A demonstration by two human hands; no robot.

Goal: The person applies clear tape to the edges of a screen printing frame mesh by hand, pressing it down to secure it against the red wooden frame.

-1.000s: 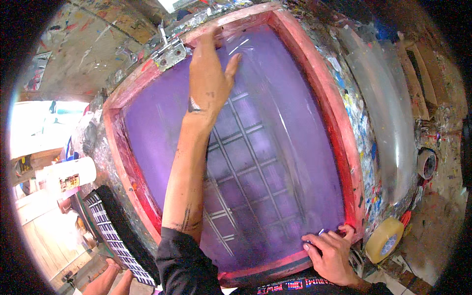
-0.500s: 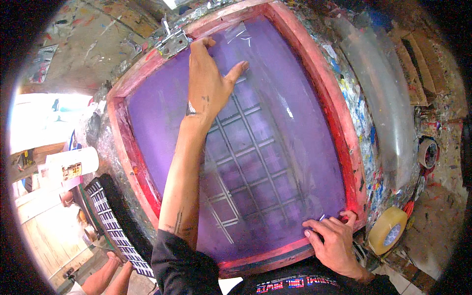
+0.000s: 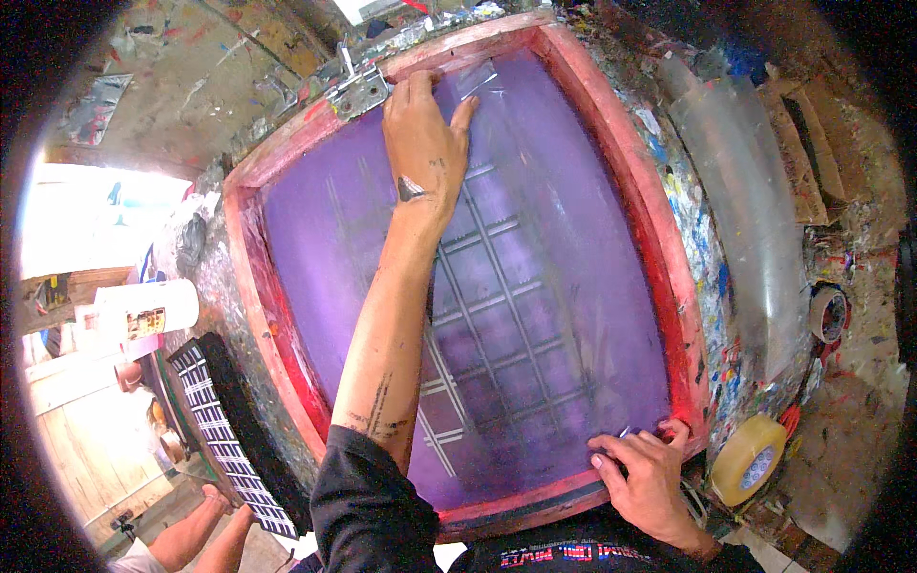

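Observation:
A screen-printing frame (image 3: 690,329) with reddish-pink wooden rails lies before me, its purple mesh (image 3: 320,224) bearing a dark grid pattern (image 3: 492,277). My left hand (image 3: 426,143) reaches across the mesh to the far rail. Its fingers lie stretched out beside a metal hinge clamp (image 3: 360,93), thumb apart, nothing visibly gripped. A strip of clear tape (image 3: 478,78) sits on the mesh just right of that thumb. At the near right corner, my right hand (image 3: 648,473) has its fingers bent over the near rail onto the mesh. A small shiny bit shows by its fingertips; what they hold is unclear.
Rolls of clear tape (image 3: 748,460) and narrower tape (image 3: 829,313) lie to the right, near a clear plastic sheet (image 3: 735,220). On the left are a white tub (image 3: 148,310) and a black-and-white grid-printed piece (image 3: 224,435). Another person's limbs (image 3: 205,535) show lower left.
My left fingers have straightened against the far rail, and the thumb has moved farther up the mesh. My right hand stays at the near corner. The whole view has shifted slightly.

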